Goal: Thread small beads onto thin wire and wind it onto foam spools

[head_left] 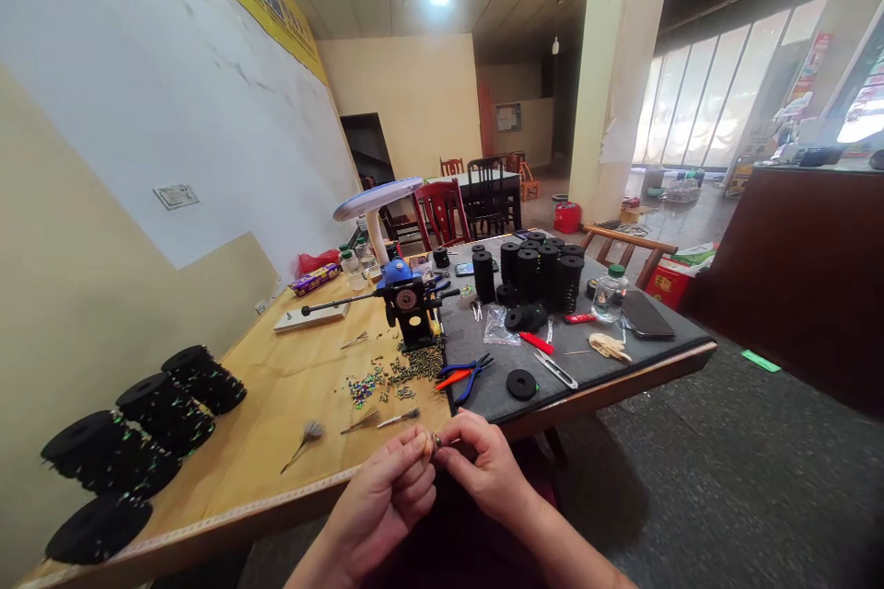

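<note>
My left hand (401,469) and my right hand (483,460) meet over the table's front edge, both closed in a pinch. Between the fingertips is a tiny dark, shiny piece (436,442), too small to name. Just beyond my hands lie blue and orange-handled pliers (471,379) and a black foam disc (521,384). Left of the pliers are a pile of small brass-coloured pieces (414,366) and a patch of coloured beads (365,388). Several thin bundles of fine wire-like strands (312,433) rest on the tan table covering.
A black hand-cranked device (412,313) and a white lamp (378,198) stand mid-table. Black foam spools (529,271) crowd the grey mat; others (110,451) stand at left. Snips (556,370), a bottle (610,293) and a phone (647,315) lie to the right.
</note>
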A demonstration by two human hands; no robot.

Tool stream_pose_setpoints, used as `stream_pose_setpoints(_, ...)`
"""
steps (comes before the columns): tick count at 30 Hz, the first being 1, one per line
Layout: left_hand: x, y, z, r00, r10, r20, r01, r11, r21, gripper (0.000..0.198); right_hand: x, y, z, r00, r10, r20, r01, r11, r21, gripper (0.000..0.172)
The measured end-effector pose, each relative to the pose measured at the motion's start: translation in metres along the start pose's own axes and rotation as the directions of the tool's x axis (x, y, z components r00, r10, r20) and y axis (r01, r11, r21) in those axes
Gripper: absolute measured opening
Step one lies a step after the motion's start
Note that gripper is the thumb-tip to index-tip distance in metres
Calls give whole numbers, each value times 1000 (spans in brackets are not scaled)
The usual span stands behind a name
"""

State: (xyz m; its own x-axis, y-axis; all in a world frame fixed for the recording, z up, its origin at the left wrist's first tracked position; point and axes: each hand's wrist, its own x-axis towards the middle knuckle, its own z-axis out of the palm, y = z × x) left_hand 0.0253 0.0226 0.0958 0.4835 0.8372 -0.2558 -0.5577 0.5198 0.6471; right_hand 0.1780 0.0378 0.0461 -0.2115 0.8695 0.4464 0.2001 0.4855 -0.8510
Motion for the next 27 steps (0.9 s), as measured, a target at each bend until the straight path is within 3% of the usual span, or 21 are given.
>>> stream_pose_setpoints(6, -2, 2, 0, 1000, 20, 7, -20, 1000, -1, 30, -4, 7, 2, 999, -29, 27, 28, 999, 16, 17)
stream_pose_setpoints(18, -3, 1, -1, 1000, 21, 6, -21, 1000, -2, 31, -14, 19, 0, 996, 76, 39, -77, 997, 29, 18)
stream_pose_setpoints(23, -2, 0, 0, 1000, 7, 3, -7, 1000, 17, 32, -10, 11, -5, 997, 44, 69, -46, 999, 25, 11)
stream_pose_setpoints(27, 0, -2, -2, 1000, -3, -6, 3, 999, 53, 32, -3, 0, -5, 998, 40, 53, -42, 998, 36, 18)
